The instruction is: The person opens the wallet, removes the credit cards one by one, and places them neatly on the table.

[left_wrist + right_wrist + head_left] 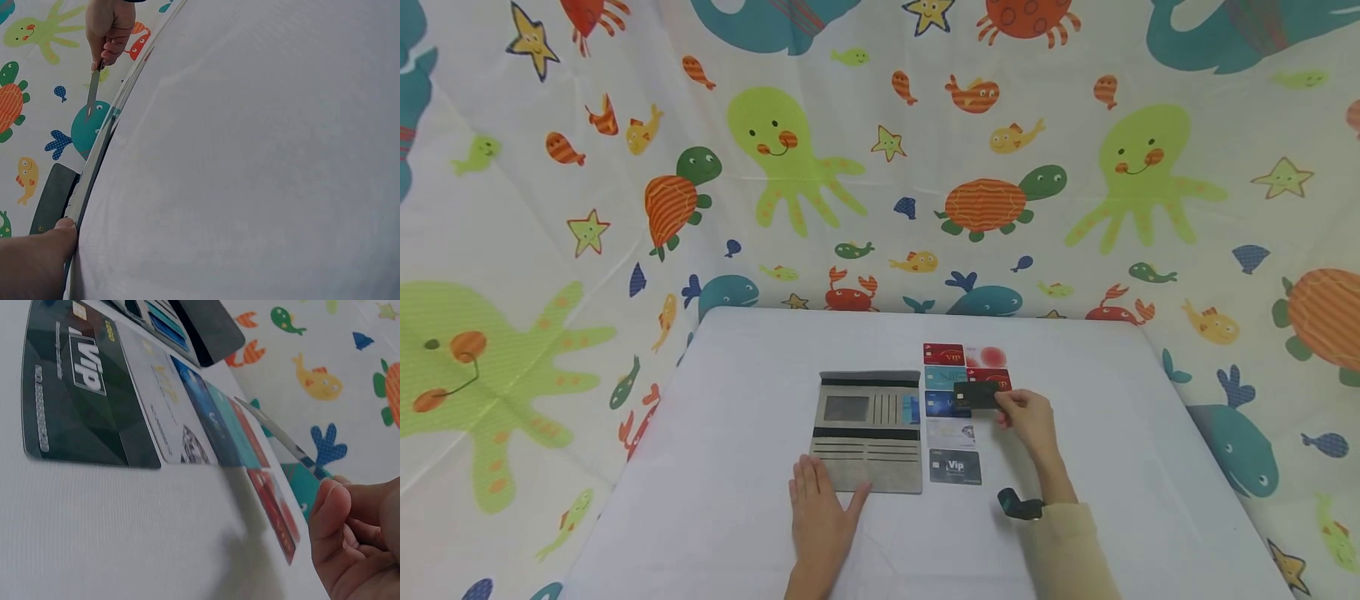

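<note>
A grey wallet (891,479) lies opened flat on the white table, with a blue card (911,410) in a slot on its right side. My left hand (822,521) rests on its lower left corner, fingers extended and thumb (65,225) along the near edge. Between thumb and fingertips, my right hand (1032,421) pinches a black card (973,395) by its right end. The card overlaps a blue card (940,404) and a red card (992,377) in the head view. In the right wrist view this held card (275,428) appears edge-on, raised above the table.
Right of the wallet, several cards lie in a column, from a red VIP card (943,354) down to a dark grey Vip card (955,467). A pale card with red circles (987,357) sits at the upper right. A sea-animal curtain (850,275) hangs behind the table (737,375).
</note>
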A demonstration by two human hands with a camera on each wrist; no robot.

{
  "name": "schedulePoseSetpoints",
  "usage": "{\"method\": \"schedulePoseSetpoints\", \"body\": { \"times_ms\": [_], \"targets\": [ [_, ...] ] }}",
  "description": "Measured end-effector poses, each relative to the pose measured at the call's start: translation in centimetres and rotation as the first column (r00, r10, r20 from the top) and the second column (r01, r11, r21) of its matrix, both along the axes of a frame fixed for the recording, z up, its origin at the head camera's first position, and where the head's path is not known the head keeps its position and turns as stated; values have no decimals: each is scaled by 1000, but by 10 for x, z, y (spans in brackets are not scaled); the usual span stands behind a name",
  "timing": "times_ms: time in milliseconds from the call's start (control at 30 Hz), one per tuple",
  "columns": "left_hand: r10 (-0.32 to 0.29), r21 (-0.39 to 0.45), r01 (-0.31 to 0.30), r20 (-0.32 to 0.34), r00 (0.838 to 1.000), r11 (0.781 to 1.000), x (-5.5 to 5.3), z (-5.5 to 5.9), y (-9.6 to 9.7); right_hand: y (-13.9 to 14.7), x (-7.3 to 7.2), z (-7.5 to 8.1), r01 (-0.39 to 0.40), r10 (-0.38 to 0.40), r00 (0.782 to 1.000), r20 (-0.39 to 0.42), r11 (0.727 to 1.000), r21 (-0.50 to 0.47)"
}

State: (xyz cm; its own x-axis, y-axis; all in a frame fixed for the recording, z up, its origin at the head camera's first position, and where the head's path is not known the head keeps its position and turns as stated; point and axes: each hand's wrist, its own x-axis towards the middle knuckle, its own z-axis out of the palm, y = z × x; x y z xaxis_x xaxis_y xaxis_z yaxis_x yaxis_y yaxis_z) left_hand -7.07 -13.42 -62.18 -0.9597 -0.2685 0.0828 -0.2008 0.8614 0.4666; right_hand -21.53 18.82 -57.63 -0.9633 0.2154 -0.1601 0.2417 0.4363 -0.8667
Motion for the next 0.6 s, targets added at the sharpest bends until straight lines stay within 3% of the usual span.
{"method": "schedulePoseSetpoints", "body": {
  "times_ms": [600],
  "targets": [
    [3, 20, -4, 36, 999, 1000, 0, 2, 0, 27, 7, 2, 19, -20, 999, 35, 1000, 24]
  ]
}}
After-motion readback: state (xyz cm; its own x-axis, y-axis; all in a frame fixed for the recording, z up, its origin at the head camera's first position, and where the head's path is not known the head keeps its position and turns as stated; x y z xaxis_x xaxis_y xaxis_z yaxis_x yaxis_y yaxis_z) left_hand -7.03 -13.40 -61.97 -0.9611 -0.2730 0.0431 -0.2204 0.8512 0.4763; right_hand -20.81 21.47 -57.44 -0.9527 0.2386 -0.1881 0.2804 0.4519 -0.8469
